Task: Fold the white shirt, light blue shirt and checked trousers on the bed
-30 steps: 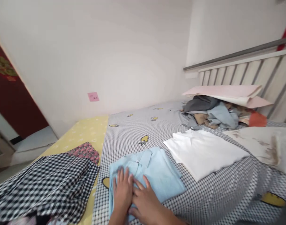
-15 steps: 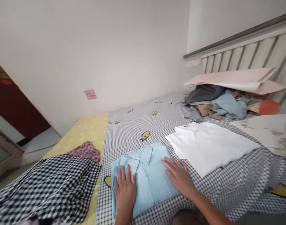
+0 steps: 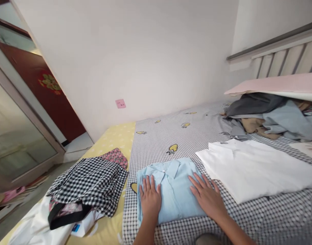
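A light blue collared shirt (image 3: 175,190), folded into a rectangle with its collar at the far side, lies on the checked bedsheet (image 3: 156,149). My left hand (image 3: 150,199) rests flat on the shirt's left part, fingers apart. On its right edge lies my right hand (image 3: 208,197), also flat with the fingers spread. Neither hand grips the cloth. To the right is a folded white shirt (image 3: 258,170), apart from the blue one.
On the left, a black-and-white checked garment (image 3: 92,180) lies over white cloth (image 3: 33,224) on the yellow bedding (image 3: 112,137). A pile of crumpled clothes (image 3: 258,110) sits at the back right under a pink sheet (image 3: 278,85). A wall (image 3: 145,61) stands behind.
The view has turned left, so more of the doorway and the left-hand clothes show. Both hands remain flat on the blue shirt, in nearly the same places.
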Demonstrator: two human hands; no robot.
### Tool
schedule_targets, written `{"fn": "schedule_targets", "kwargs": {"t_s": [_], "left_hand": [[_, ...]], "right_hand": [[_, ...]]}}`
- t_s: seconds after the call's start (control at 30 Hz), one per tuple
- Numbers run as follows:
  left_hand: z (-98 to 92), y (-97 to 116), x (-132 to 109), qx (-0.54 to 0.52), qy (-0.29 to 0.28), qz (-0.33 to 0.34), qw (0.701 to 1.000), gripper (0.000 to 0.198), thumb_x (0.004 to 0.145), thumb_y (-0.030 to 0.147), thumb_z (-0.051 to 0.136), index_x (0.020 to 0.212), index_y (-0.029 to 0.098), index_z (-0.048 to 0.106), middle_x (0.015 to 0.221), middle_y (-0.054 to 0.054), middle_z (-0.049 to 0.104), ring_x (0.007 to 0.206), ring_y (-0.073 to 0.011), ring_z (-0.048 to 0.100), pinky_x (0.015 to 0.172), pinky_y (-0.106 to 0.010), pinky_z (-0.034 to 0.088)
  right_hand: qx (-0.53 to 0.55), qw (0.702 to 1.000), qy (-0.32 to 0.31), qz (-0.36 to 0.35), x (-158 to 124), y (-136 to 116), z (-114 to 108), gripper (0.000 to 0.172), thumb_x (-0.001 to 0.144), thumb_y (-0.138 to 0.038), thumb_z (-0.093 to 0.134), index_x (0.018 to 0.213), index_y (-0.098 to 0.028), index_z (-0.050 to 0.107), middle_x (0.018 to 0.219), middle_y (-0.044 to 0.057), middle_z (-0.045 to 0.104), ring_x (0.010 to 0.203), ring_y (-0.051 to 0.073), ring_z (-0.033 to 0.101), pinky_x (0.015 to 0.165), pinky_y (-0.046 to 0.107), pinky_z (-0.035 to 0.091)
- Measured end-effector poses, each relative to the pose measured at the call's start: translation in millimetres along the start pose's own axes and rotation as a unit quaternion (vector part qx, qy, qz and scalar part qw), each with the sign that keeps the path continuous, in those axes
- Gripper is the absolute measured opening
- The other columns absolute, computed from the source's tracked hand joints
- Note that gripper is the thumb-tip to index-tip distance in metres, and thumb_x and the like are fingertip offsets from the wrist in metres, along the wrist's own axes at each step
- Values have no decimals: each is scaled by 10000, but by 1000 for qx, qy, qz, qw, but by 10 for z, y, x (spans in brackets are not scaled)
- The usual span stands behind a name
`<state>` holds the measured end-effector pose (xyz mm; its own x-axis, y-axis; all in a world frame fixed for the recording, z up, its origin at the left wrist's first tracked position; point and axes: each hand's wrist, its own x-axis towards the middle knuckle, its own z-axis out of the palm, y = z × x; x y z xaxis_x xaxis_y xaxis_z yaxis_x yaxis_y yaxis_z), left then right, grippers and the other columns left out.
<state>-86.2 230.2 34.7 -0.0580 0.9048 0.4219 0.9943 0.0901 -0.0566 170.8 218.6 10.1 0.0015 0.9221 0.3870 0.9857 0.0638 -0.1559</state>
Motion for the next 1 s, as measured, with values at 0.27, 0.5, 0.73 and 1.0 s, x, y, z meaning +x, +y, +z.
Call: {"fn": "schedule_targets", "kwargs": {"t_s": [0.27, 0.5, 0.73, 1.0], "left_hand": [[-20, 42, -34, -31, 23, -31, 999, 580, 999, 432, 451, 1502, 144, 474, 1568, -184, 458, 1463, -348, 414, 1203, -546, 332], [-26, 64, -21, -59, 28, -38, 997, 585, 997, 413, 460, 1492, 102, 483, 1561, -219, 456, 1469, -369, 398, 1216, -560, 293], [38, 40, -21, -74, 57, -23, 995, 590, 991, 410, 428, 1475, 81, 506, 1537, -238, 484, 1455, -381, 412, 1214, -571, 277], [31, 14, -4, -33, 69, 0, 997, 602, 1000, 413, 376, 1459, 50, 518, 1500, -257, 519, 1425, -398, 445, 1184, -579, 319]], "right_hand": [[-25, 999, -30, 14, 16, -21, -82, 501, 1027, -491, 362, 1507, -403, 474, 1598, -52, 439, 1481, 309, 370, 1188, 594, 257], [-31, 996, -82, 23, 57, -51, -204, 497, 1038, -488, 358, 1521, -409, 448, 1615, -56, 412, 1505, 295, 331, 1199, 586, 249], [-6, 997, -78, 24, 61, -77, -280, 496, 1031, -473, 393, 1517, -398, 458, 1616, -48, 410, 1508, 300, 327, 1200, 586, 254], [81, 995, -31, 49, 59, 28, -168, 595, 989, -420, 447, 1573, -331, 367, 1645, 15, 367, 1513, 253, 329, 1213, 565, 252]]}}
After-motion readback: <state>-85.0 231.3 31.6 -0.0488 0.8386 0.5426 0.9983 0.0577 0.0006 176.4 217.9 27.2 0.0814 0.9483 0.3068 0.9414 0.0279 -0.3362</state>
